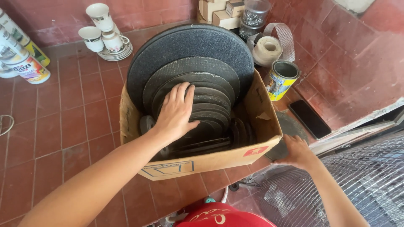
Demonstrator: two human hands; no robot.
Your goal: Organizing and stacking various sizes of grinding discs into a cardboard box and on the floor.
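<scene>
Over at the far left, spray cans (23, 63) are lying on the red tiled floor (75, 122), with stacked cups and saucers (107, 40) sitting beyond. Left hand (176, 111) is pressing flat, fingers spread, on the grey abrasive discs (198, 69) standing upright inside the cardboard box (210, 162). Right hand (296, 151) is bracing the box's right corner, its grip hidden underneath. Further right, a yellow tin (281, 79) and dark phone (310, 118) are resting.

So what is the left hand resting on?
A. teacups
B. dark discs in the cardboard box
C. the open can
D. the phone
B: the left hand lies flat on the dark discs stacked upright in the box, far from the other things.
</scene>
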